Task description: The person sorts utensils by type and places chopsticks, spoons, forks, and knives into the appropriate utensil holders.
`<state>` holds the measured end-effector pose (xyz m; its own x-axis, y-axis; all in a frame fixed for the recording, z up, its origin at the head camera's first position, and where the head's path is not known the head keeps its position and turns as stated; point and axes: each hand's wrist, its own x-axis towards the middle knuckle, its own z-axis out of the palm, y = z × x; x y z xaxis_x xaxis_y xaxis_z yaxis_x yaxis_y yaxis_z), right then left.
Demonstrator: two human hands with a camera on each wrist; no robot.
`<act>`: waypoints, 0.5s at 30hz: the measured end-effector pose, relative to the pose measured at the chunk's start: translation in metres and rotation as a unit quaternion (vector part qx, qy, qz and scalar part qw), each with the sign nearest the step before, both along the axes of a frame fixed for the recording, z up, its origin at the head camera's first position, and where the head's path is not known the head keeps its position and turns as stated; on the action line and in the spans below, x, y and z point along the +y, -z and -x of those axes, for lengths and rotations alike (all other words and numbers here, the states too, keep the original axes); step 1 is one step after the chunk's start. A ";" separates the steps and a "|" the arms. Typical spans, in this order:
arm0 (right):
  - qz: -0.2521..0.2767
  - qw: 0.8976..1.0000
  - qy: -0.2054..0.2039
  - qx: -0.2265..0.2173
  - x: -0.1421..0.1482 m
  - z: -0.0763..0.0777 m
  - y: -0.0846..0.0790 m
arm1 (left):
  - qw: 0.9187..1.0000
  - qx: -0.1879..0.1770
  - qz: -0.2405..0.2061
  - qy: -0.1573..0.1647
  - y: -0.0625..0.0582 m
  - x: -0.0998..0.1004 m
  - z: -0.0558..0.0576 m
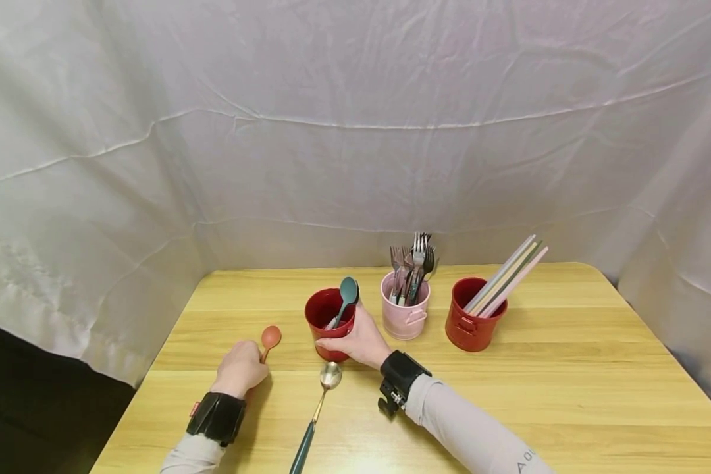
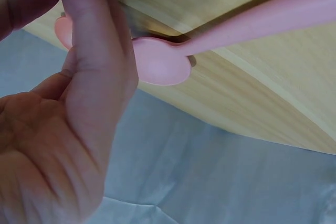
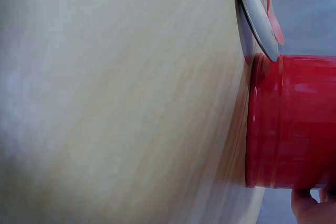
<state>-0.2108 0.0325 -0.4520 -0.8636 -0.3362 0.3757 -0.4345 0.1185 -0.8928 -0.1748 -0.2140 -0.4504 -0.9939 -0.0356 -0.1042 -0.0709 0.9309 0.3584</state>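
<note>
My left hand [image 1: 239,367] pinches the handle of an orange spoon [image 1: 270,337], low over the table's left side; its bowl points away. A pink spoon [image 2: 163,61] lies on the wood beside that hand in the left wrist view, while the forearm hides it in the head view. With thumb and fingers round its side, my right hand [image 1: 364,339] grips a red bucket [image 1: 332,351], which stands upright. A teal spoon [image 1: 348,291] leans inside the bucket. Between the hands lies a metal spoon [image 1: 330,375] with a dark green handle.
Right of the gripped bucket stands a pink bucket [image 1: 404,322] full of forks [image 1: 419,247]. Farther right, another red bucket [image 1: 469,336] holds several pastel sticks [image 1: 506,280]. Pale cloth [image 1: 355,171] hangs behind the wooden table [image 1: 569,382].
</note>
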 end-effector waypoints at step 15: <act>-0.004 1.000 -0.002 0.001 0.000 -0.002 -0.003 | 1.000 -0.002 -0.021 0.001 -0.003 -0.003 -0.006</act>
<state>-0.2083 0.0329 -0.4491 -0.8616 -0.3434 0.3739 -0.4363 0.1243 -0.8912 -0.1689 -0.2165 -0.4473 -0.9936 -0.0295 -0.1086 -0.0706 0.9148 0.3976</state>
